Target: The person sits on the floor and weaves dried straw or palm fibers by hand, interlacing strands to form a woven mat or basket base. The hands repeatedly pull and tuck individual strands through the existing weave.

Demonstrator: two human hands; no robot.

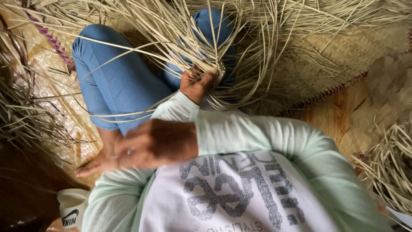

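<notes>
— Where is the left hand (196, 86)?

— Out in front of the body, above the lap, the pale green sleeve reaching to the wrist. The fingers are curled in tight and the thumb is pressed across them.

— And the right hand (137, 150)?

— Its arm crosses the chest from the far shoulder, bent at the elbow. The hand lies flat and spread, back upward, fingers pointing down to the left side. It is blurred, so the ring on one finger is only probably a ring.

— Do the hands touch?

— No, they are apart.
</notes>
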